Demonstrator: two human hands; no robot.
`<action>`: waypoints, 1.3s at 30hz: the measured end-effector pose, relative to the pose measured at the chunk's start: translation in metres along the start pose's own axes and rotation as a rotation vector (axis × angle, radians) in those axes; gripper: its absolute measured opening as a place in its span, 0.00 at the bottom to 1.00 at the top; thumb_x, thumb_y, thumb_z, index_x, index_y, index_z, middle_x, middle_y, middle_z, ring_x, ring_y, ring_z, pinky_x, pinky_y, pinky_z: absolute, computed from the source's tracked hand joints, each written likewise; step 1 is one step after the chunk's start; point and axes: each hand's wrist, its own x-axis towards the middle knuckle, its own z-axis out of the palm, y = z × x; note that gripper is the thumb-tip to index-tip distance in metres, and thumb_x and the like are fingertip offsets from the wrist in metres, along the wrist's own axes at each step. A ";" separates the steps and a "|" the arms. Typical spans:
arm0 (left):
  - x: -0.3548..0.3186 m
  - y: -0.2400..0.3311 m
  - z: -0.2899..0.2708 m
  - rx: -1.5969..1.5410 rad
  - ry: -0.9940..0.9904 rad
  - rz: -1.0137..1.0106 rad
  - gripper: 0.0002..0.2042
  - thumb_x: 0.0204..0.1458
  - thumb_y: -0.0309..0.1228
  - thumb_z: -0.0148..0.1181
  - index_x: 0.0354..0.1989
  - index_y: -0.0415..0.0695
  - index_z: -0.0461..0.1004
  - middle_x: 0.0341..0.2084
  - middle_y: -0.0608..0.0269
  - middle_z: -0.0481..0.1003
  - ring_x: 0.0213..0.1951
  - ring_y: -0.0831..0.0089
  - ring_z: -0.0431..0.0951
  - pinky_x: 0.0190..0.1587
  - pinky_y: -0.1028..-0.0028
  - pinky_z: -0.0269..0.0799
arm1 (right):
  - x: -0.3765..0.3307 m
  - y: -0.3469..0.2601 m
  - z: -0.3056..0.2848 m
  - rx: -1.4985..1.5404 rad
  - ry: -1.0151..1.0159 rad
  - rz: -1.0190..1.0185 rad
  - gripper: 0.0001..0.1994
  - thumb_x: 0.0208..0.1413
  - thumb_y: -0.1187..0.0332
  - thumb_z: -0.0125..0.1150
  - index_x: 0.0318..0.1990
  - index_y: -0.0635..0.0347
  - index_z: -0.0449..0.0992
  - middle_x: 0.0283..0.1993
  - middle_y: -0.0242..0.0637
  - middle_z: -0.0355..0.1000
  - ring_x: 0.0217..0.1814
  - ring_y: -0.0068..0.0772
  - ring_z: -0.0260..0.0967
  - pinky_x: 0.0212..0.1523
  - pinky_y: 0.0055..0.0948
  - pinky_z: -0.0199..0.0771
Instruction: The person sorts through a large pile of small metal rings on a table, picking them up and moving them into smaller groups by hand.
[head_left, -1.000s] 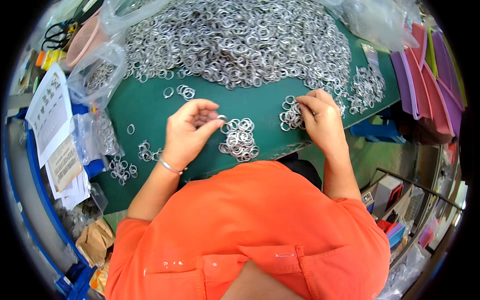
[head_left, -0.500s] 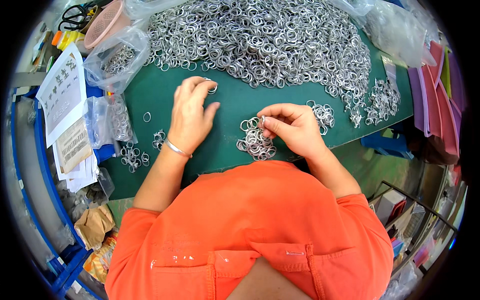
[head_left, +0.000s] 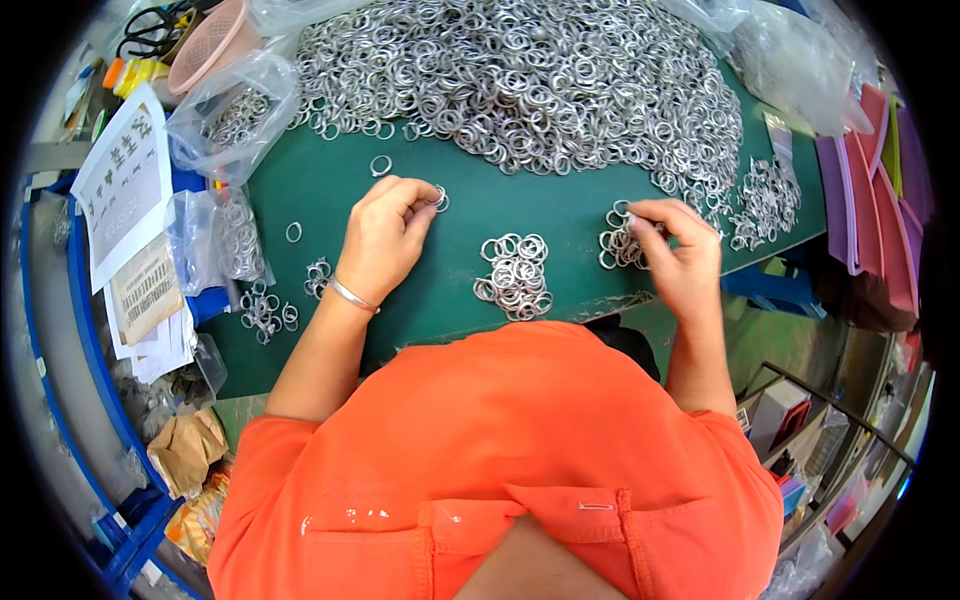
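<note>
Small silver ring [head_left: 440, 199] pinched at left fingertips; flat cluster of silver rings [head_left: 618, 243] on green worktop under right fingertips.

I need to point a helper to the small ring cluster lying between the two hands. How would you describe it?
On the green mat, below the big heap of metal rings, a small cluster lies between the left hand and right hand. Neither hand touches it.

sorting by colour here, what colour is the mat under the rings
Dark green mat, seen best in the head view.
</note>
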 end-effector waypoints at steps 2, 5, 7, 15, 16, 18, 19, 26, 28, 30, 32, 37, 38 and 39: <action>-0.002 0.003 -0.002 -0.008 -0.012 -0.028 0.06 0.46 0.17 0.64 0.33 0.38 0.78 0.26 0.64 0.73 0.24 0.78 0.72 0.29 0.78 0.69 | -0.002 0.012 -0.011 -0.179 0.002 -0.042 0.06 0.49 0.79 0.63 0.36 0.65 0.80 0.33 0.42 0.75 0.34 0.39 0.72 0.37 0.32 0.72; -0.001 0.003 -0.002 -0.009 0.019 -0.006 0.06 0.45 0.17 0.65 0.32 0.38 0.78 0.28 0.64 0.73 0.24 0.79 0.72 0.29 0.78 0.70 | -0.006 0.018 -0.014 -0.327 -0.002 -0.086 0.07 0.49 0.80 0.61 0.36 0.66 0.79 0.33 0.44 0.73 0.37 0.48 0.70 0.41 0.38 0.70; 0.000 0.003 -0.002 -0.011 0.050 -0.004 0.06 0.45 0.17 0.66 0.31 0.38 0.78 0.31 0.63 0.73 0.24 0.78 0.72 0.29 0.78 0.70 | -0.005 0.017 -0.011 -0.367 0.025 -0.135 0.07 0.49 0.80 0.61 0.37 0.67 0.79 0.33 0.45 0.72 0.37 0.48 0.70 0.40 0.38 0.69; -0.007 0.033 0.011 -0.104 0.111 0.316 0.10 0.40 0.15 0.69 0.30 0.40 0.78 0.40 0.56 0.73 0.34 0.69 0.79 0.37 0.75 0.77 | 0.010 -0.033 0.069 0.707 -0.229 0.269 0.08 0.55 0.73 0.66 0.40 0.66 0.80 0.36 0.34 0.77 0.34 0.20 0.73 0.35 0.20 0.74; -0.010 0.036 0.012 -0.132 0.098 0.337 0.10 0.39 0.15 0.69 0.30 0.39 0.77 0.40 0.57 0.73 0.35 0.69 0.79 0.37 0.75 0.77 | 0.011 -0.036 0.079 0.744 -0.290 0.269 0.08 0.55 0.72 0.66 0.41 0.67 0.80 0.36 0.34 0.77 0.35 0.19 0.73 0.36 0.19 0.75; -0.010 0.038 0.012 -0.146 0.097 0.398 0.11 0.39 0.14 0.69 0.30 0.39 0.76 0.40 0.56 0.73 0.35 0.70 0.79 0.36 0.75 0.77 | 0.016 -0.040 0.087 0.727 -0.392 0.245 0.09 0.56 0.71 0.66 0.41 0.68 0.79 0.34 0.34 0.78 0.34 0.16 0.74 0.34 0.18 0.76; -0.010 0.036 0.010 -0.116 0.108 0.386 0.11 0.39 0.14 0.69 0.30 0.39 0.75 0.40 0.56 0.73 0.35 0.70 0.79 0.36 0.75 0.76 | 0.017 -0.039 0.088 0.732 -0.391 0.250 0.09 0.56 0.71 0.66 0.41 0.68 0.79 0.33 0.33 0.78 0.33 0.16 0.74 0.34 0.18 0.76; -0.002 0.013 0.003 0.199 0.136 0.238 0.11 0.41 0.18 0.69 0.34 0.40 0.76 0.35 0.60 0.73 0.32 0.67 0.75 0.33 0.72 0.73 | 0.017 -0.033 0.078 0.829 -0.405 0.363 0.05 0.58 0.76 0.62 0.40 0.68 0.79 0.34 0.32 0.77 0.33 0.17 0.72 0.34 0.17 0.74; -0.003 -0.001 0.006 0.261 0.091 0.256 0.10 0.43 0.19 0.68 0.35 0.40 0.77 0.34 0.61 0.73 0.31 0.68 0.75 0.31 0.73 0.73 | 0.015 -0.032 0.074 0.740 -0.373 0.283 0.06 0.56 0.75 0.63 0.40 0.66 0.80 0.33 0.33 0.77 0.32 0.19 0.73 0.33 0.20 0.74; -0.004 -0.006 0.008 0.172 0.074 0.165 0.08 0.43 0.19 0.68 0.33 0.40 0.78 0.33 0.62 0.73 0.29 0.70 0.75 0.30 0.74 0.72 | 0.015 -0.029 0.067 0.537 -0.345 0.113 0.07 0.54 0.76 0.63 0.40 0.65 0.80 0.33 0.34 0.76 0.33 0.24 0.74 0.33 0.23 0.74; -0.005 -0.005 0.006 0.110 0.092 0.112 0.07 0.44 0.19 0.68 0.32 0.39 0.78 0.32 0.62 0.73 0.28 0.71 0.75 0.29 0.74 0.72 | 0.017 -0.025 0.060 0.219 -0.312 -0.145 0.07 0.53 0.78 0.61 0.40 0.64 0.80 0.33 0.37 0.74 0.34 0.32 0.74 0.35 0.28 0.74; -0.005 0.009 0.003 0.005 0.173 0.051 0.05 0.45 0.19 0.68 0.29 0.38 0.78 0.32 0.62 0.75 0.27 0.75 0.75 0.29 0.76 0.72 | 0.009 -0.019 0.070 0.082 -0.313 -0.267 0.06 0.51 0.78 0.61 0.37 0.63 0.79 0.34 0.40 0.71 0.39 0.44 0.70 0.42 0.37 0.72; -0.005 0.012 0.002 -0.023 0.155 0.044 0.05 0.45 0.18 0.67 0.30 0.38 0.78 0.31 0.62 0.75 0.28 0.76 0.76 0.29 0.76 0.72 | 0.010 -0.022 0.073 0.113 -0.281 -0.281 0.06 0.51 0.78 0.62 0.37 0.63 0.79 0.35 0.40 0.71 0.39 0.44 0.70 0.42 0.37 0.72; -0.006 0.016 0.001 -0.052 0.136 0.037 0.06 0.45 0.18 0.67 0.31 0.38 0.78 0.31 0.62 0.76 0.28 0.76 0.76 0.30 0.77 0.73 | 0.011 -0.026 0.076 0.143 -0.248 -0.292 0.06 0.51 0.78 0.62 0.37 0.63 0.78 0.35 0.40 0.71 0.39 0.44 0.70 0.42 0.37 0.72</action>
